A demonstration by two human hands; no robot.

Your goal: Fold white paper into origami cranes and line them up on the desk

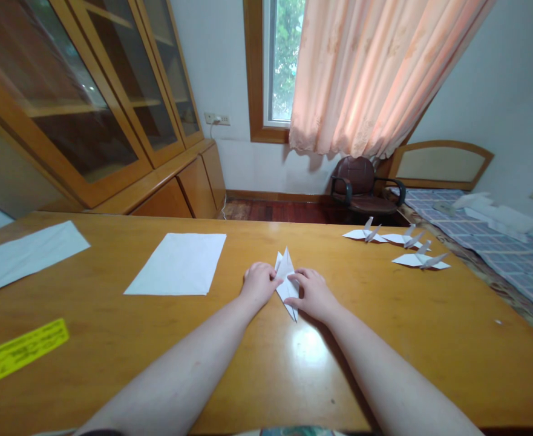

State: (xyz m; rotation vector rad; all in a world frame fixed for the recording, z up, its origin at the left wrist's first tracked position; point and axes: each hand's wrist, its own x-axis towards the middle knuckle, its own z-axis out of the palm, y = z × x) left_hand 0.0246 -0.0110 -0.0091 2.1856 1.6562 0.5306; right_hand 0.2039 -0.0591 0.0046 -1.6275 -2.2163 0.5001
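A partly folded white paper piece, long and pointed at both ends, lies on the wooden table in front of me. My left hand presses on its left edge with the fingers curled and pinched on the paper. My right hand rests on its right side, fingertips bent down onto the fold. Both hands touch the paper and hold it flat against the table.
A flat white sheet lies left of my hands and another sheet at the far left. A yellow strip sits near the left front edge. Three folded paper cranes stand at the right back. An office chair and a bed are beyond the table.
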